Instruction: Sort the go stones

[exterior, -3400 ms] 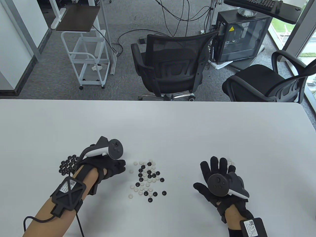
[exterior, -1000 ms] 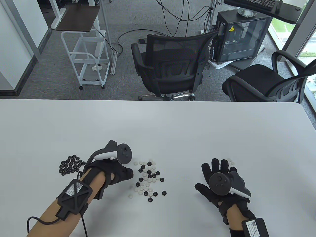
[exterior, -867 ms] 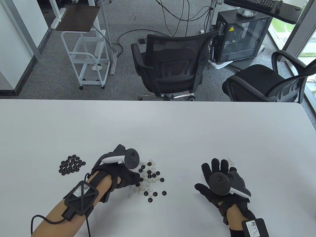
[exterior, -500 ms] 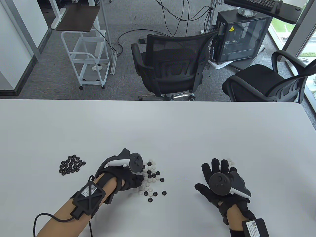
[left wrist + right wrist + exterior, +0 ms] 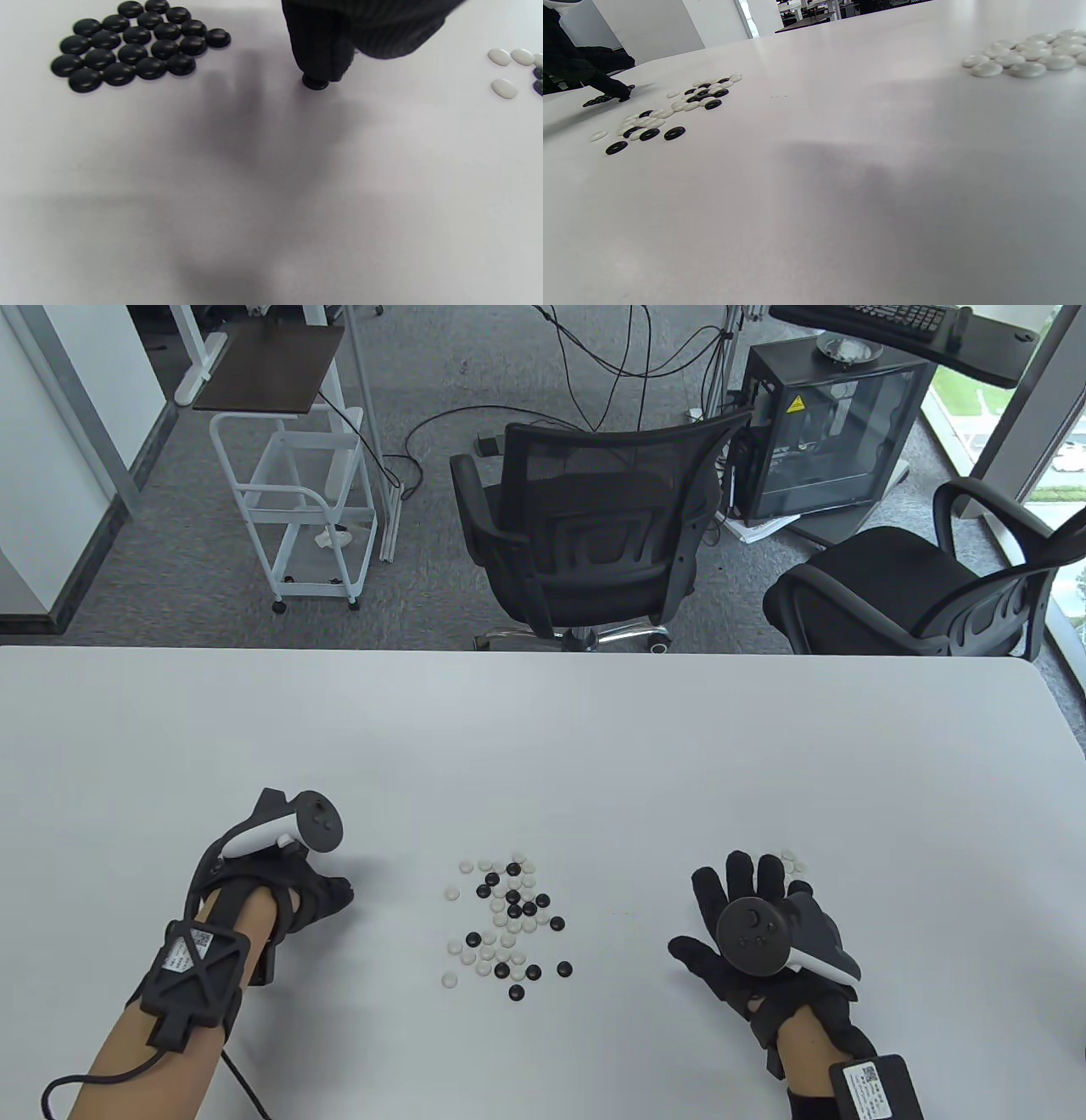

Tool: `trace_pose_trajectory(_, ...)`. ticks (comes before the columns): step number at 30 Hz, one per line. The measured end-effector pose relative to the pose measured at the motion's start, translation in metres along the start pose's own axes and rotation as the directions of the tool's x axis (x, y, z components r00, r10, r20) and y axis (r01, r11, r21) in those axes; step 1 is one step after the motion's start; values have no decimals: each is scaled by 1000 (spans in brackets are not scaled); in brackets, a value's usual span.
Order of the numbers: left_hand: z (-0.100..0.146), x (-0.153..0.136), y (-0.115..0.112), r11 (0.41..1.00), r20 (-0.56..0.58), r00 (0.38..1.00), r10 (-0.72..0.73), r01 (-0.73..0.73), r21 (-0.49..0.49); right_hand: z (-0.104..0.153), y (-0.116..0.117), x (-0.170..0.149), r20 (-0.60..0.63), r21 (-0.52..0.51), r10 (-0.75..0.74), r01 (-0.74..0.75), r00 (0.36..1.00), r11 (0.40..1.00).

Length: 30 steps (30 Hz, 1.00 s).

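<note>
A mixed heap of black and white Go stones [image 5: 507, 920] lies in the middle of the white table [image 5: 543, 729]. My left hand [image 5: 327, 893] is to its left and pinches a single black stone [image 5: 315, 82] at its fingertips [image 5: 322, 51], just above or on the table. The sorted black pile [image 5: 135, 46] lies close beside it and is hidden under that hand in the table view. My right hand [image 5: 747, 882] lies flat with spread fingers, holding nothing. The sorted white pile [image 5: 1026, 53] sits just beyond its fingertips.
Bare table stretches behind the stones up to the far edge. Two black office chairs [image 5: 585, 526] stand on the floor past that edge. A cable [image 5: 110, 1077] trails from the left forearm near the table's front edge.
My left hand reached right into the mixed heap, then drew back left to the black pile with one black stone. The right hand stayed still.
</note>
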<state>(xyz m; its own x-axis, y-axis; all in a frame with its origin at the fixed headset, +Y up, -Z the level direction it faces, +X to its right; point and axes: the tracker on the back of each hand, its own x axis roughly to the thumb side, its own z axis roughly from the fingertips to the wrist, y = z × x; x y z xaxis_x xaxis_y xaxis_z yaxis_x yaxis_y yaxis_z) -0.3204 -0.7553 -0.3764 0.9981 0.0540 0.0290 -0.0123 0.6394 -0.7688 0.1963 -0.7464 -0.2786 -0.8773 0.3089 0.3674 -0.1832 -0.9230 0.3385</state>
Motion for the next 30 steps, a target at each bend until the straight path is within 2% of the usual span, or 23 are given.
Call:
trace_pose_trajectory(7,2,-31,-2,999,-84,996,31,-30,19,-2,1,2,0,9,-1,1,1000,1000)
trace_pose_trajectory(12,1,-47,-3,995,-95,991,97,-95,24,-4,2,4,4,10,-2,2,1000,1000)
trace_pose_trajectory(20,7,-54,-4,992,-92,988,124,-120,44,-4,3,5,1,15,-9,8,1000,1000)
trace_pose_trajectory(23,27,-43,6,981,4,990,140,-140,134,-4,3,5,3,12,-10,10,1000,1000)
trace_pose_trajectory(27,67,-19,16,947,93,994,56,-83,311,-5,3,5,2,15,-11,11,1000,1000)
trace_pose_trajectory(30,102,1,13,880,148,988,-44,-32,473,-4,2,5,10,4,-11,11,1000,1000)
